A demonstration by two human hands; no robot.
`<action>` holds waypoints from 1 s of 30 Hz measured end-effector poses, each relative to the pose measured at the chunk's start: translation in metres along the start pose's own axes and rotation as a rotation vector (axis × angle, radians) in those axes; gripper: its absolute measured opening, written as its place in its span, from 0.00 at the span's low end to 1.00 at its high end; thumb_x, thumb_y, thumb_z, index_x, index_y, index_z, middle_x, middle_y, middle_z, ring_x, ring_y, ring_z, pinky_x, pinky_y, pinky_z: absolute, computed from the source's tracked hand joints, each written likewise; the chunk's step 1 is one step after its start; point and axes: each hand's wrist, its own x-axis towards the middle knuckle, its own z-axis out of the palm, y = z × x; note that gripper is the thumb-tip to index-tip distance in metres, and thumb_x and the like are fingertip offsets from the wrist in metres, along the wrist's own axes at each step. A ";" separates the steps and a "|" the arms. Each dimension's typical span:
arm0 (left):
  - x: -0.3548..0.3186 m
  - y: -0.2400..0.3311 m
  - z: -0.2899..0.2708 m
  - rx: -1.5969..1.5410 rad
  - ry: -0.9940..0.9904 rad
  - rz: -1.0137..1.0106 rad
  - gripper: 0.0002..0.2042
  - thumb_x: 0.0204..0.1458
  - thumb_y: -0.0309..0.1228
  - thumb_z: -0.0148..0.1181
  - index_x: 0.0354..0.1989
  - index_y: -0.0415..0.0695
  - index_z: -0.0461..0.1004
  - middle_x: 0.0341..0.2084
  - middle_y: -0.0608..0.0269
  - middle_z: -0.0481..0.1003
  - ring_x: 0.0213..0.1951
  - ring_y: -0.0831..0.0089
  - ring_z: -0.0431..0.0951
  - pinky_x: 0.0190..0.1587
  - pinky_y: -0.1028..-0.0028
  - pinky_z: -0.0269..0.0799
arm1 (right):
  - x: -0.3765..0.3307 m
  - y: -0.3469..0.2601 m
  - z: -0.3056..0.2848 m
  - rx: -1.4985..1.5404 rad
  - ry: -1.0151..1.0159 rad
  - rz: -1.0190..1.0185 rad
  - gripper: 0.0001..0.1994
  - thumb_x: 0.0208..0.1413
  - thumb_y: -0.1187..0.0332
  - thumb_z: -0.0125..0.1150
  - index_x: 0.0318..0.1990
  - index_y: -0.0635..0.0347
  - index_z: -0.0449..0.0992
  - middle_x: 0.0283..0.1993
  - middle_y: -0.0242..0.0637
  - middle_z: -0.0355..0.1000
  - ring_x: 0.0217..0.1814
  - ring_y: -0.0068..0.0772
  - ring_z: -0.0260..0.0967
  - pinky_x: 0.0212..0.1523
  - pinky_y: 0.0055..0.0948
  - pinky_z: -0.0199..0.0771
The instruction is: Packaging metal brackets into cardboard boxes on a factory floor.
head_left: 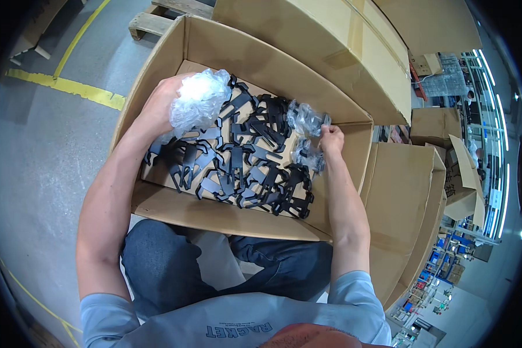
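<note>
Well apart, left fingers [171, 87] around a clear plastic bundle [200, 100], right fingers [326, 130] narrow on crumpled film [305, 120].

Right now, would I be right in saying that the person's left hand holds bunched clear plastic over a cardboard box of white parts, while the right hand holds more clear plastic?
Not quite: the parts are black, not white, as the head view shows. The left hand does hold bunched clear plastic over the cardboard box, and the right hand holds more clear plastic.
</note>
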 end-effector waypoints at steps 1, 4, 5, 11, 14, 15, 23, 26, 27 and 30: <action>0.000 0.001 0.000 -0.004 0.001 0.002 0.10 0.50 0.26 0.61 0.40 0.37 0.78 0.33 0.59 0.81 0.34 0.67 0.78 0.41 0.68 0.72 | -0.002 -0.006 -0.010 -0.003 0.003 -0.002 0.08 0.59 0.65 0.62 0.34 0.60 0.76 0.28 0.34 0.74 0.25 0.23 0.68 0.28 0.23 0.69; 0.002 0.004 0.000 0.009 -0.012 -0.089 0.11 0.50 0.27 0.62 0.40 0.37 0.78 0.33 0.58 0.81 0.35 0.67 0.78 0.42 0.67 0.72 | -0.004 -0.020 -0.045 -0.063 -0.066 -0.093 0.09 0.57 0.64 0.63 0.36 0.61 0.78 0.28 0.35 0.76 0.28 0.29 0.72 0.34 0.27 0.72; 0.002 0.004 0.000 0.013 -0.017 -0.120 0.11 0.50 0.27 0.62 0.40 0.37 0.78 0.34 0.58 0.81 0.35 0.66 0.78 0.42 0.67 0.72 | -0.003 -0.020 -0.053 -0.083 -0.090 -0.123 0.10 0.57 0.63 0.63 0.37 0.62 0.78 0.29 0.35 0.76 0.30 0.31 0.73 0.36 0.28 0.73; 0.006 0.005 0.002 0.045 -0.014 -0.141 0.12 0.50 0.29 0.62 0.41 0.37 0.78 0.35 0.58 0.81 0.36 0.66 0.79 0.43 0.66 0.72 | 0.006 -0.035 -0.092 -0.121 0.071 -0.269 0.08 0.57 0.65 0.61 0.36 0.60 0.77 0.30 0.34 0.76 0.32 0.32 0.73 0.36 0.31 0.72; 0.005 0.004 0.000 0.048 -0.037 -0.145 0.13 0.50 0.29 0.62 0.42 0.37 0.78 0.36 0.58 0.81 0.37 0.65 0.79 0.44 0.66 0.72 | -0.009 -0.057 -0.104 -0.367 0.120 -0.381 0.07 0.58 0.66 0.59 0.37 0.59 0.77 0.29 0.35 0.75 0.31 0.37 0.72 0.36 0.34 0.72; 0.004 0.004 -0.001 0.051 -0.043 -0.149 0.13 0.50 0.29 0.62 0.42 0.37 0.78 0.37 0.58 0.81 0.37 0.65 0.79 0.44 0.66 0.72 | -0.013 -0.063 -0.104 -0.448 0.134 -0.419 0.07 0.58 0.66 0.58 0.37 0.59 0.77 0.29 0.35 0.75 0.30 0.39 0.72 0.36 0.34 0.72; 0.004 0.003 0.001 0.069 -0.037 -0.087 0.14 0.47 0.28 0.63 0.43 0.37 0.78 0.37 0.57 0.81 0.37 0.63 0.79 0.44 0.65 0.72 | -0.031 -0.077 -0.039 -0.445 -0.077 -0.881 0.08 0.58 0.67 0.55 0.43 0.57 0.74 0.39 0.41 0.76 0.40 0.46 0.74 0.41 0.39 0.73; 0.003 0.002 0.001 0.054 -0.012 -0.084 0.15 0.46 0.27 0.63 0.43 0.37 0.78 0.37 0.56 0.81 0.37 0.63 0.79 0.44 0.65 0.72 | -0.030 -0.086 -0.006 -0.430 -0.211 -0.856 0.10 0.57 0.67 0.54 0.45 0.55 0.73 0.39 0.42 0.76 0.40 0.48 0.74 0.41 0.41 0.74; 0.003 0.000 0.001 0.057 -0.014 -0.058 0.15 0.45 0.27 0.63 0.43 0.36 0.78 0.37 0.55 0.81 0.37 0.62 0.79 0.44 0.65 0.72 | -0.028 -0.089 0.002 -0.502 -0.207 -0.862 0.10 0.57 0.67 0.54 0.45 0.55 0.73 0.39 0.42 0.76 0.41 0.49 0.75 0.41 0.42 0.74; 0.003 -0.002 0.002 0.062 -0.022 0.019 0.16 0.43 0.26 0.64 0.42 0.36 0.78 0.37 0.54 0.80 0.36 0.60 0.79 0.43 0.64 0.72 | -0.024 -0.094 0.022 -0.722 -0.191 -0.876 0.11 0.56 0.67 0.54 0.46 0.55 0.73 0.40 0.42 0.77 0.41 0.50 0.75 0.41 0.44 0.74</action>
